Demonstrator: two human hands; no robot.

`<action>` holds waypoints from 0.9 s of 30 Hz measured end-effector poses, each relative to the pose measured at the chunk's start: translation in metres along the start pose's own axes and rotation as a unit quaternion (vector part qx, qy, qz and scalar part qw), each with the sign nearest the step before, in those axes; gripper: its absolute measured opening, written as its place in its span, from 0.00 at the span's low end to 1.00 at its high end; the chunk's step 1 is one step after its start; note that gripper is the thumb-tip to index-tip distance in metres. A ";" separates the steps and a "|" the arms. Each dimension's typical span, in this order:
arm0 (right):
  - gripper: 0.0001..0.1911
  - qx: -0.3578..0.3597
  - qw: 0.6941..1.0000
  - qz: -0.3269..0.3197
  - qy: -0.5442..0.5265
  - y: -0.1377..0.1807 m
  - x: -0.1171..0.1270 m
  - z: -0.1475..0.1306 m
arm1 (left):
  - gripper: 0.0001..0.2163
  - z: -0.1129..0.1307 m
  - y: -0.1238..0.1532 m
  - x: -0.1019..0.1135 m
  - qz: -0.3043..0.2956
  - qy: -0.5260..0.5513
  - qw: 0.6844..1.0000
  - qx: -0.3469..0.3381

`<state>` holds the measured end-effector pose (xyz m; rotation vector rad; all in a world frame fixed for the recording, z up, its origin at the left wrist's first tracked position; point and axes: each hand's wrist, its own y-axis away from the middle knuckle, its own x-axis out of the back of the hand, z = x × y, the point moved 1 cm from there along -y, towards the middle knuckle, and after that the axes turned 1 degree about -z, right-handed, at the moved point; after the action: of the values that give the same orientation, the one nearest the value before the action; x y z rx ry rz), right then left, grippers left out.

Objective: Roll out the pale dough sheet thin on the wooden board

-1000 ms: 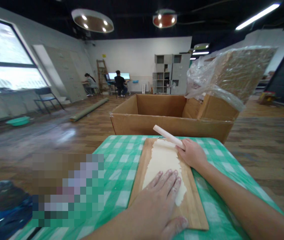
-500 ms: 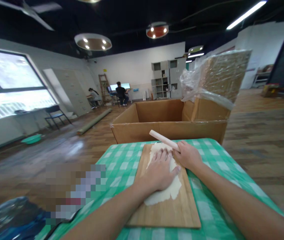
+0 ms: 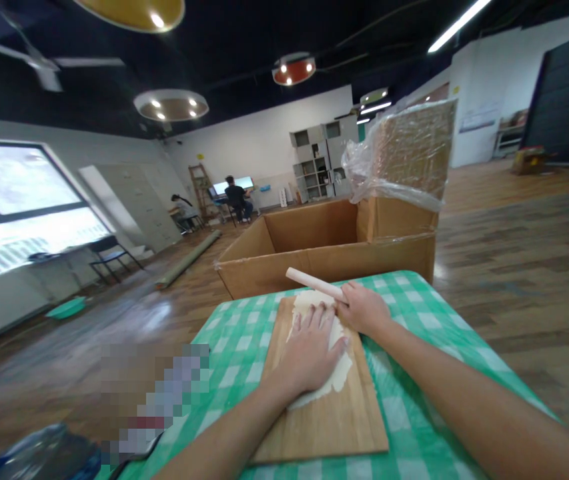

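Note:
A thin, ragged-edged sheet of dough (image 3: pixel 340 375) lies flat on a wooden board (image 3: pixel 334 430). My left hand (image 3: pixel 310 350) rests palm down on the dough with its fingers spread, hiding the middle of the sheet. In my right hand (image 3: pixel 365 308) is a pale rolling pin (image 3: pixel 311 281), gripped at one end. The pin slants up and to the left above the board's far edge. My right hand is at the far right corner of the board, close beside the dough.
Under the board is a green-and-white checked tablecloth (image 3: pixel 417 380). A big open cardboard box (image 3: pixel 324 261) stands just past the table, with a plastic-wrapped carton (image 3: pixel 411 157) on its right. A large plastic bottle (image 3: pixel 49 453) is at lower left. Two people sit far back.
The view has tilted and shifted, so the whole scene sits a little differently. Both hands, the dough and the rolling pin keep nearly the same positions relative to the board.

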<state>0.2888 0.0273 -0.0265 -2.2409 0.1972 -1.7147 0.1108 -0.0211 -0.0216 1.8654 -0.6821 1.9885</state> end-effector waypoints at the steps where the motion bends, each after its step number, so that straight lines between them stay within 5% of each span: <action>1: 0.13 0.002 1.000 0.001 0.001 0.001 0.000 0.000 | 0.32 0.002 0.003 0.001 -0.002 0.001 1.000 0.000; 16: 0.11 -0.019 0.999 0.025 -0.010 -0.003 0.001 0.004 | 0.32 0.015 0.079 0.040 -0.049 0.061 0.997 -0.006; 27: 0.13 -0.006 1.000 0.007 0.023 0.001 -0.001 0.004 | 0.17 -0.008 0.123 0.060 -0.026 0.026 0.999 -0.023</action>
<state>0.2923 0.0268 -0.0287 -2.2045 0.2326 -1.7627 0.0319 -0.1240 0.0228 1.7793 -0.6524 1.9652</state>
